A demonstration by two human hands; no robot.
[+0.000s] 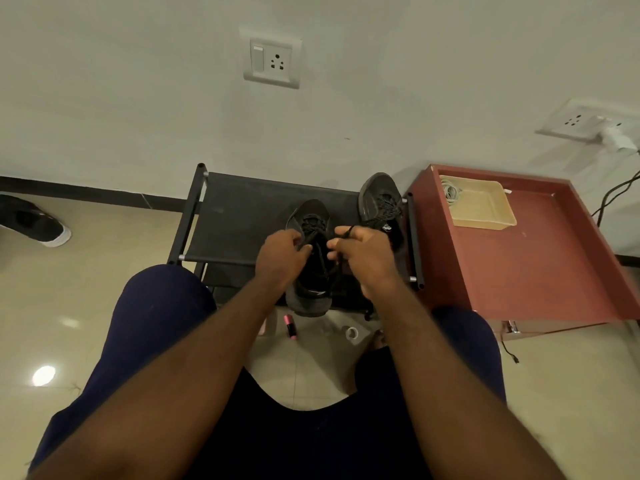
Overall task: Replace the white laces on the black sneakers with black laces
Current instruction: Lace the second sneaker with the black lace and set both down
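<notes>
A black knit-fabric sneaker [307,209] lies lengthwise on the top shelf of a low black rack [242,216], whose taut, matte cloth surface is stretched between dark metal tubes with silver end caps. The shoe's toe points at the wall and its heel hangs over the rack's front bar. A thin, braided black lace [312,224] crosses its upper eyelets, and both loose ends run up into the hands.

The left hand [282,251] sits over the left side of the shoe's opening, fingers curled, thumb and forefinger pinching one strand just beside the tongue. The right hand [363,251] is opposite it, just apart, fingers bent inward and pinching the other strand, whose tip sticks out above the knuckles. The laced part lies directly between and slightly beyond the two grips.

A second black mesh sneaker [381,202], with black laces, rests at the rack's right edge, toe also toward the wall.

To the right stands a reddish-brown, smooth wooden cabinet [540,265] with a raised rim; on it is a beige rectangular plastic tray [485,216] holding a pale coiled cord. On the glossy tiled floor below the rack lie a pink cylinder [290,326] and a small tape roll [351,332]. Far left is another black shoe with a white sole [38,225].
</notes>
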